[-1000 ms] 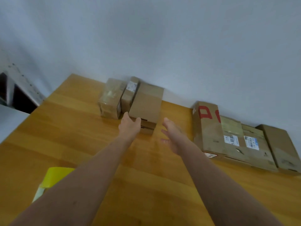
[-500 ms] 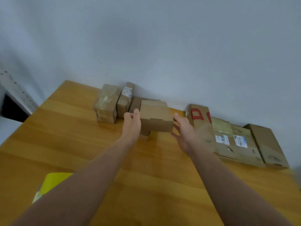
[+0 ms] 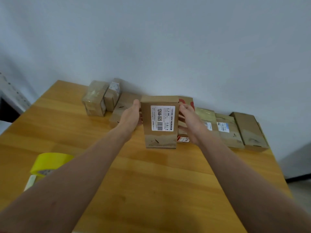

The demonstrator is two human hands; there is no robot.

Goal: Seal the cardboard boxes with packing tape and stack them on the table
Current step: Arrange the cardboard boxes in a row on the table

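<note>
Both forearms stretched forward. Left hand and right hand grasp opposite sides of the brown rectangular cardboard box, fingers curled round its edges. The box is over the wooden table, near the wall. Its long axis is upright and its matte face with the white label faces the camera. A glossy yellow tape roll sits near left.

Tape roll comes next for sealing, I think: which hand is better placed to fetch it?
Left, probably. The yellow tape roll lies near-left on the table, beside the left forearm. Both the left hand and right hand grip the labelled box; the right would reach across.
</note>
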